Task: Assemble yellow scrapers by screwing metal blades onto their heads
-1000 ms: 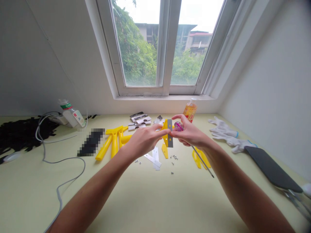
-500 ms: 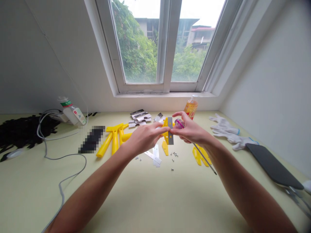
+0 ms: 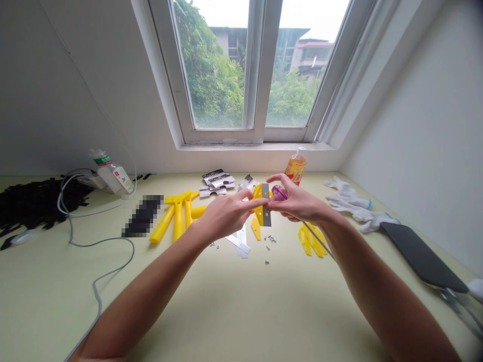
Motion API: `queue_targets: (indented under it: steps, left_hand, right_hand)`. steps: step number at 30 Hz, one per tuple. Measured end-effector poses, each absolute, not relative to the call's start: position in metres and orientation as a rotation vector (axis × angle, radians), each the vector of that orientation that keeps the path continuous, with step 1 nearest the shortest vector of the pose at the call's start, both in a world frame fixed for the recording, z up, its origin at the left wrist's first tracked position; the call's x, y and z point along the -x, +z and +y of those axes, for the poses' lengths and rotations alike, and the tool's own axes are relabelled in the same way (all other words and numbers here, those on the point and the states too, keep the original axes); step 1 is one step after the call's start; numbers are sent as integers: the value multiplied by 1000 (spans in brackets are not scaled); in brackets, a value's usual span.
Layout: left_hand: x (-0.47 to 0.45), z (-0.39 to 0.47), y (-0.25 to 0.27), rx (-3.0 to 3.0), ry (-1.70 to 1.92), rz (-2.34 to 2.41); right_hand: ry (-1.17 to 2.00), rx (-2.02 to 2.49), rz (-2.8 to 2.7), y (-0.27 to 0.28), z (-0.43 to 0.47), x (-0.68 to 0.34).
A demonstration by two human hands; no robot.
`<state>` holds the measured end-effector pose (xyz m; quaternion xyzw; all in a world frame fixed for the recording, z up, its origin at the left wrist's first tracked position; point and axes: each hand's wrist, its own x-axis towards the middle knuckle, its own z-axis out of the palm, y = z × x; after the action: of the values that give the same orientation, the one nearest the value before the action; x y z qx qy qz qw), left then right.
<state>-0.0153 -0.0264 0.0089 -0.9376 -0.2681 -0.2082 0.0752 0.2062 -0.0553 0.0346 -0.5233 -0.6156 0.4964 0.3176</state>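
The left hand (image 3: 225, 210) pinches a yellow scraper head (image 3: 257, 195), raised above the table (image 3: 241, 311) and beyond the loose screws (image 3: 270, 239), which serve as landmark. A grey blade (image 3: 266, 217) with holes lies against the yellow face, its length running near-far; the left index finger extends across it. The right hand (image 3: 300, 202), beyond the screws and slightly right of them, is curled with the index finger arched, and keeps the purple handle of a screwdriver (image 3: 278, 192) inside its grasp. The screwdriver shaft slants down toward the right forearm, which covers its tip. The right thumb and fingertips meet the blade area; whether they pinch any small part cannot be told.

Just beyond the screws, on the left, lies a yellow plate (image 3: 256, 229). Left of the screws: crossed metal strips (image 3: 242, 243), then nuts (image 3: 215, 245), then yellow scraper handles (image 3: 177, 216) farther out. Right of the screws: a group of yellow plates (image 3: 311, 240); well right, white gloves (image 3: 372, 220) and a dark flat panel (image 3: 422, 256). Far beyond the screws: printed cards (image 3: 217, 181) to the left, an orange drink bottle (image 3: 296, 168) to the right.
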Motion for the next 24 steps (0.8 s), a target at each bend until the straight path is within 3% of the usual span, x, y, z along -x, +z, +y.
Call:
queue_targets:
  steps: [24]
  left_hand:
    - [17,-27,11,2744,-594,-896]
  right_hand:
    - [1304,1396,-1538,39,-59,-197]
